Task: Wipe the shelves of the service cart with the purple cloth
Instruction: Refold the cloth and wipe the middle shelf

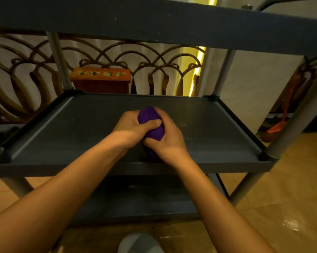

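The dark grey service cart fills the view, with its middle shelf (81, 128) right in front of me. A bunched purple cloth (149, 115) is squeezed between both hands above the middle of that shelf. My left hand (134, 127) wraps it from the left, thumb across the front. From the right, my right hand (167, 138) clasps it, and part of the cloth hangs below this hand near the shelf's front rim. The top shelf (154, 21) crosses overhead. The bottom shelf (145, 199) shows beneath my forearms.
Grey posts (60, 61) hold the shelves at each corner. Behind the cart stand a curved metal railing (17, 79) and an orange wooden box (101, 79). An orange dustpan or scoop (276, 127) leans at the right. The floor is glossy tan tile (291, 198).
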